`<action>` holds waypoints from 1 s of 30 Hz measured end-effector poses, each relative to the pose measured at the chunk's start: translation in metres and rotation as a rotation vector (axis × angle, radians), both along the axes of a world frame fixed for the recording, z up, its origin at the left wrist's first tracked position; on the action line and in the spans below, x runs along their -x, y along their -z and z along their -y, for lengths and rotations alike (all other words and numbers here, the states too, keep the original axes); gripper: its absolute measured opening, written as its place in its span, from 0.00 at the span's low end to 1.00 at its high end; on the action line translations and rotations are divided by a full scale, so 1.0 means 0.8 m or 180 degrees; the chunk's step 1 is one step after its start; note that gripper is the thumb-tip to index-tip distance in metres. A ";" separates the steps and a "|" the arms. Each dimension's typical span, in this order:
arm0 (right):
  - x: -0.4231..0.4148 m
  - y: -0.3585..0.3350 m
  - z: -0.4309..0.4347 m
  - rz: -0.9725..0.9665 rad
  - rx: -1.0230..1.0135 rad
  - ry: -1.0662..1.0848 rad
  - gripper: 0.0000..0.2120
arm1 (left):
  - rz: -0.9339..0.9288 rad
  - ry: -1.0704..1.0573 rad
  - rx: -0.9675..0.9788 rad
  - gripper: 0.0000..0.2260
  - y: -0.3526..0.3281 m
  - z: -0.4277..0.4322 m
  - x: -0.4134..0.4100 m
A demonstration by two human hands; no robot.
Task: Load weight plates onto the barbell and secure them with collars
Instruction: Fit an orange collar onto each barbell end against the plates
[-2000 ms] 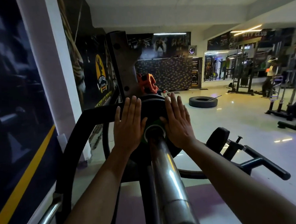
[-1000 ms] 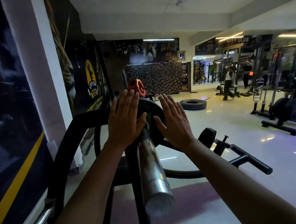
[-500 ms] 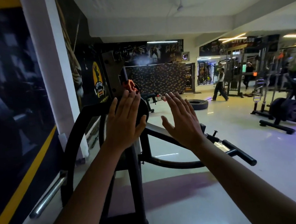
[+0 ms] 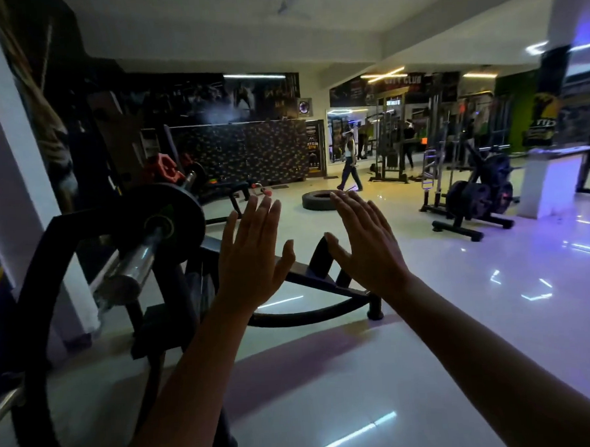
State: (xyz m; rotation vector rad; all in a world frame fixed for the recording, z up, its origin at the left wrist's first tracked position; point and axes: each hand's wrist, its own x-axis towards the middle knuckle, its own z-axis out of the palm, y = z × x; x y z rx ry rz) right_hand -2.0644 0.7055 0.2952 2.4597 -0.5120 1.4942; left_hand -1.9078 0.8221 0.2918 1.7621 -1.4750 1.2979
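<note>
A black weight plate (image 4: 170,212) sits on the chrome barbell sleeve (image 4: 131,262) at the left, with the sleeve's end pointing toward me. An orange-red collar (image 4: 166,168) shows behind the plate, farther along the rack. My left hand (image 4: 251,256) and my right hand (image 4: 366,247) are both raised flat with fingers spread, to the right of the plate and apart from it. Neither hand holds anything.
A black curved rack frame (image 4: 46,270) wraps around the barbell end. A black bench frame (image 4: 324,280) lies on the floor behind my hands. A tyre (image 4: 319,200) lies farther back, a person (image 4: 349,162) walks past it, and a plate-loaded machine (image 4: 476,196) stands at the right.
My hands have come off the weight plate and moved right, away from the bar. The view has swung right, so the plate and sleeve now sit at the left.
</note>
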 end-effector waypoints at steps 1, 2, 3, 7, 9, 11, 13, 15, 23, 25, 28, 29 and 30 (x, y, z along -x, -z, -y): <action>0.001 0.003 0.014 -0.0018 0.0005 0.0020 0.27 | -0.0020 0.0019 -0.0006 0.25 0.004 0.015 0.001; 0.002 0.006 0.028 -0.0043 -0.0012 0.0034 0.26 | -0.0031 0.0041 -0.0016 0.24 0.007 0.030 0.001; 0.000 0.010 0.042 -0.0069 -0.0040 0.0042 0.26 | -0.0028 0.0062 -0.0025 0.24 0.010 0.045 0.000; -0.018 0.017 0.106 -0.0147 -0.0102 0.0004 0.26 | 0.0016 0.0047 0.0049 0.24 0.018 0.109 -0.017; -0.034 0.017 0.142 -0.0193 -0.0092 -0.0028 0.26 | -0.0051 0.0017 0.0040 0.24 0.021 0.142 -0.030; -0.054 0.017 0.177 -0.0239 -0.0087 -0.0079 0.26 | -0.0084 -0.0003 0.0006 0.24 0.022 0.176 -0.046; -0.077 0.018 0.210 -0.0258 -0.0103 -0.0145 0.26 | -0.0086 -0.0035 -0.0008 0.24 0.022 0.209 -0.066; -0.102 0.021 0.243 -0.0287 -0.0124 -0.0213 0.27 | -0.0103 -0.0089 -0.0008 0.24 0.022 0.239 -0.087; -0.225 0.039 0.354 -0.0468 -0.0203 -0.0629 0.26 | -0.0241 -0.0537 -0.0128 0.25 0.038 0.316 -0.188; -0.262 0.044 0.377 -0.0472 -0.0234 -0.0799 0.26 | -0.0246 -0.0716 -0.0125 0.25 0.042 0.333 -0.215; -0.323 0.050 0.410 -0.0453 -0.0300 -0.1081 0.25 | -0.0207 -0.0985 -0.0094 0.24 0.046 0.357 -0.257; -0.345 0.050 0.422 -0.0451 -0.0296 -0.1191 0.25 | -0.0204 -0.1091 -0.0038 0.24 0.046 0.366 -0.272; -0.368 0.049 0.434 -0.0455 -0.0306 -0.1318 0.25 | -0.0223 -0.1209 0.0025 0.24 0.045 0.374 -0.286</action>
